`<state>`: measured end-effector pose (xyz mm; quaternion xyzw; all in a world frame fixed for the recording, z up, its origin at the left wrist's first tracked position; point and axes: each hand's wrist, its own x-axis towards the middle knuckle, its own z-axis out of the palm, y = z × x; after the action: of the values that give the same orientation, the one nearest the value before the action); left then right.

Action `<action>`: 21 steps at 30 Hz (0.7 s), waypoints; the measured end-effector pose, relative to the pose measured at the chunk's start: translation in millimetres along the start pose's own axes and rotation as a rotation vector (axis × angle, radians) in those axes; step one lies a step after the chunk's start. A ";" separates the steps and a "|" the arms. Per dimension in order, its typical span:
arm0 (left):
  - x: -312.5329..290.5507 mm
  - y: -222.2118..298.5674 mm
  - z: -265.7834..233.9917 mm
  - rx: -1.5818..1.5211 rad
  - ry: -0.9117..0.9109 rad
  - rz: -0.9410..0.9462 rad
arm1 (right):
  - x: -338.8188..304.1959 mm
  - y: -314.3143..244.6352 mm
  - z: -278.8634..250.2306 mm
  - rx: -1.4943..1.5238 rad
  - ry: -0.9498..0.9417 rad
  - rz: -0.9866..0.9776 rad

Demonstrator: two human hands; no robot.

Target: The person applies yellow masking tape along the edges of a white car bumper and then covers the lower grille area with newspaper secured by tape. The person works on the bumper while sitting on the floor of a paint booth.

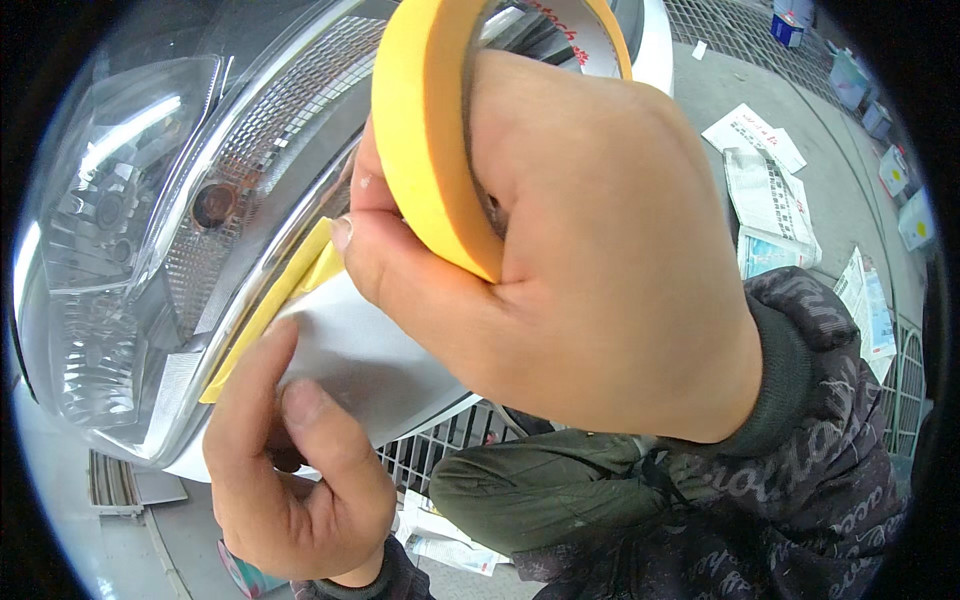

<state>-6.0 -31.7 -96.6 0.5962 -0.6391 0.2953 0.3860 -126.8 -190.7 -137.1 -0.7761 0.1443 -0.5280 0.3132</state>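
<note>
While right hand (pixel 590 270) grips tape roll (pixel 430 130)

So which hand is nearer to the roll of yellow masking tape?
Right. The right hand grips the tape roll itself; the left hand is lower, pressing the yellow tape strip beside the headlight.

The right hand (pixel 590 260), wearing a yellow ring-shaped roll of masking tape (pixel 430 140), blocks the view's centre. At nine o'clock the clear plastic car headlight (pixel 140 230) fills that side. The left hand (pixel 290 480) closes six o'clock. Open grey floor lies at three o'clock, littered with scattered newspaper sheets (pixel 770 190).
</note>
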 end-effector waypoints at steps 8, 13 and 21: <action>6.0 -3.6 -8.5 0.158 -0.105 0.100 | 1.0 2.8 1.2 0.017 0.005 0.002; 4.7 4.6 -12.0 0.276 -0.187 0.029 | 0.8 6.2 8.1 0.034 -0.002 0.001; 20.0 19.8 -14.8 0.461 -0.278 0.023 | -1.9 7.1 7.2 0.026 -0.003 -0.006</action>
<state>-23.3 -27.7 -70.3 0.6959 -0.6086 0.3525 0.1452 -120.3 -192.7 -144.8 -0.7731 0.1343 -0.5297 0.3220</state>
